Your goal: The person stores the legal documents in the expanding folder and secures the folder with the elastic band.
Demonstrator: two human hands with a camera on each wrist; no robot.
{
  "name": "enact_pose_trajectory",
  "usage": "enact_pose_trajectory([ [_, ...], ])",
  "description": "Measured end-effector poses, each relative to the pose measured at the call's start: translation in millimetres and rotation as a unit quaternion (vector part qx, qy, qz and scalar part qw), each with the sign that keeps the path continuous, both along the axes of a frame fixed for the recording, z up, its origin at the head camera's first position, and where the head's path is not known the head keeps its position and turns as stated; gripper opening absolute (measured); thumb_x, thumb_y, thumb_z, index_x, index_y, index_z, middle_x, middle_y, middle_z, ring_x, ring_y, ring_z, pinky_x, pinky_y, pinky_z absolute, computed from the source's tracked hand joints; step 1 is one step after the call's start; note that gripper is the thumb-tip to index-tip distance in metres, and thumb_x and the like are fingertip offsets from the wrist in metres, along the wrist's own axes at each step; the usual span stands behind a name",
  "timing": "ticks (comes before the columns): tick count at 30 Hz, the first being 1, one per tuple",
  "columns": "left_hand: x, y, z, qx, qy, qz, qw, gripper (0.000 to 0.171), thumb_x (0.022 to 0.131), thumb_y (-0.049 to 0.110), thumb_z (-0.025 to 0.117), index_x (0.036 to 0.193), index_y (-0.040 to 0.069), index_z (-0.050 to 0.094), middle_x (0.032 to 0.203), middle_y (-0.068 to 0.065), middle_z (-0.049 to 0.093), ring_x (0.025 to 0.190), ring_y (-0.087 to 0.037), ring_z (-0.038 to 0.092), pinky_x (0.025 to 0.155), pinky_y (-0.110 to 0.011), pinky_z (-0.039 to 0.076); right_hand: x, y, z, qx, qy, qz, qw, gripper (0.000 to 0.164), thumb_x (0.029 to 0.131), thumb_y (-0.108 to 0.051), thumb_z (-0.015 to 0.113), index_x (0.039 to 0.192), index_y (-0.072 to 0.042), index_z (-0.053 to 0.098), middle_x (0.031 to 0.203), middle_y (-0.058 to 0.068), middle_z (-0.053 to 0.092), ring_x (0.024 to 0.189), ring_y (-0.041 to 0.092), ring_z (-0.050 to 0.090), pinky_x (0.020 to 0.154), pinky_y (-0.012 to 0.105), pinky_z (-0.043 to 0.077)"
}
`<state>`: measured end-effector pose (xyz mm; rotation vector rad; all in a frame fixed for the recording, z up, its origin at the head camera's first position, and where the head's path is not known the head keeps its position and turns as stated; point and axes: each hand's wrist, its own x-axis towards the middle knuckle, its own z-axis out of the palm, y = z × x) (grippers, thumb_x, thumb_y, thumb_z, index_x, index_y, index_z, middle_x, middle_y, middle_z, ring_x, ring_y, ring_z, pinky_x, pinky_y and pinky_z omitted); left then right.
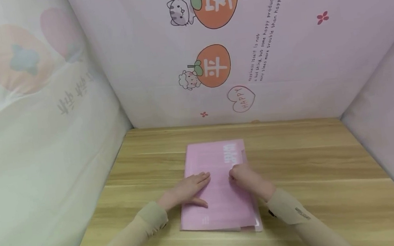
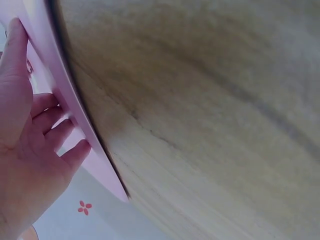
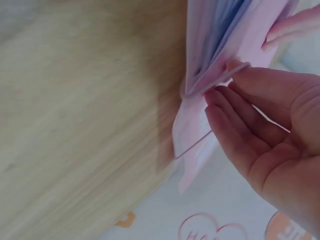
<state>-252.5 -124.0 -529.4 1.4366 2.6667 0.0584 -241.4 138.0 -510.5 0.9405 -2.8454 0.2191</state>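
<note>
A pink folder (image 1: pixel 222 199) with white lettering lies closed on the wooden table, its long side pointing away from me. My left hand (image 1: pixel 189 189) rests flat on its left half, fingers extended and thumb spread. In the left wrist view, the fingers (image 2: pixel 45 117) lie against the pink cover. At the folder's right edge, my right hand (image 1: pixel 246 177) has its fingers curled. The right wrist view shows that thumb and fingers pinching a thin, pale pink elastic band (image 3: pixel 215 84) that runs to the folder's edge. Sheets or sleeves (image 3: pixel 225 30) show inside the folder's side.
The wooden table (image 1: pixel 311 159) extends around the folder. A printed cloth wall (image 1: pixel 287 98) stands at the back, with white cloth (image 1: pixel 45 173) along the left and another cloth side (image 1: pixel 389 120) on the right.
</note>
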Motion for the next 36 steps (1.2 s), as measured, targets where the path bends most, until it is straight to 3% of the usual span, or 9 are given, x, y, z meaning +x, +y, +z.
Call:
enact_pose_trajectory([
  [5,2.3,1,-2.3,0.005,0.001,-0.003,1.0000,0.101,0.080,0.064,0.067,0.150,-0.002,0.037,0.159,-0.019,0.035,0.146,-0.034,0.037,0.119,-0.046,0.034,-0.4,-8,0.3,0.071,0.040,0.021,0.996,0.011,0.081,0.005,0.065,0.074,-0.004,0.067,0.070,0.009,0.066,0.061,0.019,0.060,0.057,0.028,0.052],
  [9,3.0,2,-2.6,0.004,-0.006,0.006,1.0000,0.102,0.079,0.064,0.067,0.151,-0.001,0.035,0.160,-0.018,0.034,0.147,-0.033,0.035,0.119,-0.047,0.033,-5.4,-12,3.6,0.065,0.015,0.030,0.997,0.009,0.083,0.002,0.065,0.076,-0.002,0.067,0.073,0.010,0.067,0.064,0.021,0.062,0.060,0.030,0.054],
  [17,4.1,1,-4.2,0.006,-0.015,0.010,0.9998,0.103,0.079,0.064,0.068,0.152,0.000,0.034,0.160,-0.017,0.033,0.148,-0.033,0.034,0.120,-0.047,0.032,-13.4,-9,2.6,0.037,-0.030,0.049,0.998,0.007,0.078,0.003,0.071,0.075,-0.003,0.069,0.074,0.008,0.068,0.066,0.020,0.063,0.063,0.029,0.055],
  [22,3.5,2,-3.4,0.009,-0.020,0.010,0.9997,0.102,0.079,0.063,0.068,0.152,0.000,0.034,0.161,-0.017,0.032,0.148,-0.033,0.033,0.120,-0.048,0.032,-12.7,0,-1.4,0.014,-0.070,0.026,0.997,0.004,0.082,0.001,0.070,0.080,-0.003,0.067,0.078,0.008,0.066,0.069,0.018,0.060,0.067,0.029,0.054],
  [30,-1.8,-1,-3.0,0.008,-0.033,0.019,0.9993,0.100,0.080,0.062,0.068,0.152,0.001,0.035,0.161,-0.017,0.031,0.149,-0.032,0.032,0.121,-0.047,0.030,-8.3,17,-2.1,-0.031,-0.076,0.000,0.997,0.009,0.082,-0.005,0.073,0.080,-0.003,0.065,0.077,0.006,0.061,0.069,0.014,0.056,0.065,0.026,0.052],
  [36,-0.6,-5,-3.2,0.025,-0.053,0.029,0.9978,0.100,0.080,0.062,0.069,0.152,0.002,0.035,0.161,-0.016,0.031,0.149,-0.031,0.032,0.122,-0.044,0.028,-1.1,29,-4.0,-0.082,-0.122,-0.039,0.988,0.011,0.084,-0.010,0.074,0.084,-0.001,0.067,0.078,0.006,0.063,0.071,0.013,0.055,0.065,0.026,0.051],
])
